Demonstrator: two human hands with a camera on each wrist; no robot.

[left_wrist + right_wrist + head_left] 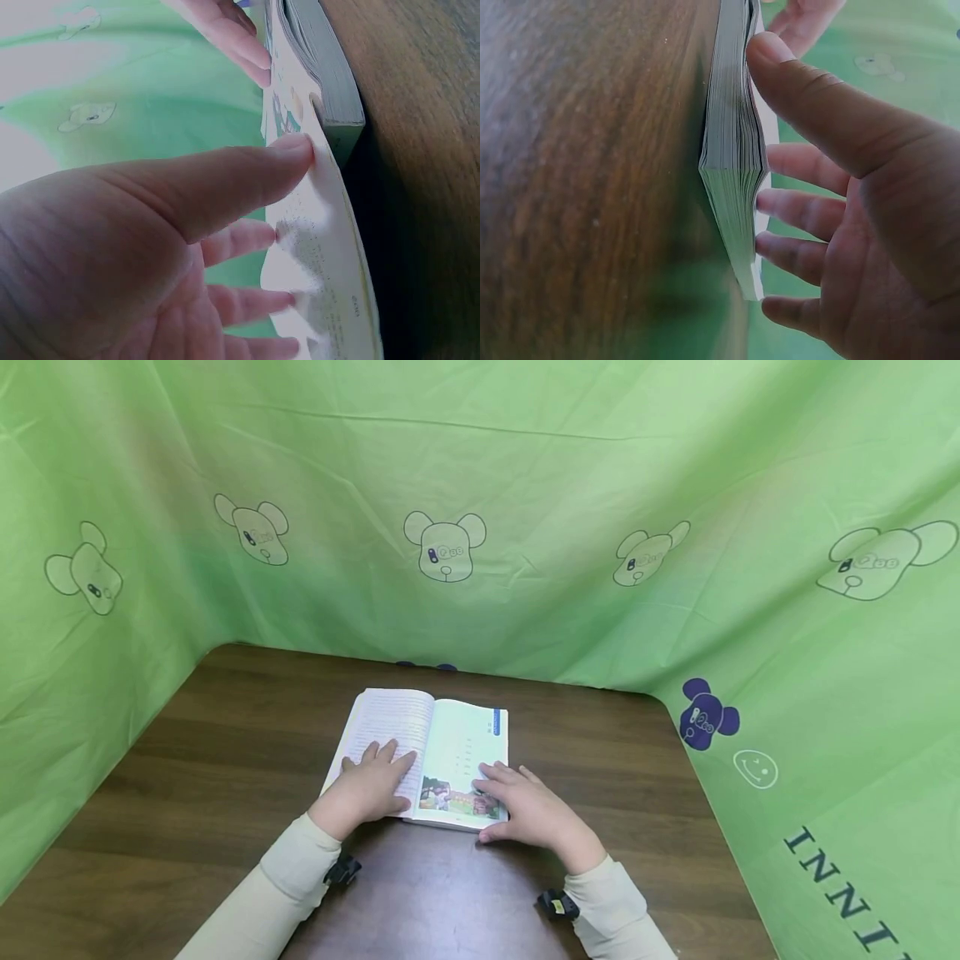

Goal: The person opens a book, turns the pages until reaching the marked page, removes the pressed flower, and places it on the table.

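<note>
A thick paperback book (459, 735) lies spread on the table, its left page full of print and its right page showing a coloured picture near the bottom. My left hand (369, 787) rests on the lower part of the left page, fingers spread and thumb toward the spine. In the left wrist view, the thumb (292, 150) and fingertips press on the paper. On the other side, my right hand (534, 806) lies over the lower right corner of the right page. The right wrist view shows the right thumb (772, 51) at the edge of the page block (731, 150), with the other fingers extended over the page.
The dark wooden table (225, 760) extends around the book. Behind it and along both sides hangs a green cloth (525, 460) printed with bear heads. A small black device (558, 906) is strapped at the right wrist, another (342, 870) at the left.
</note>
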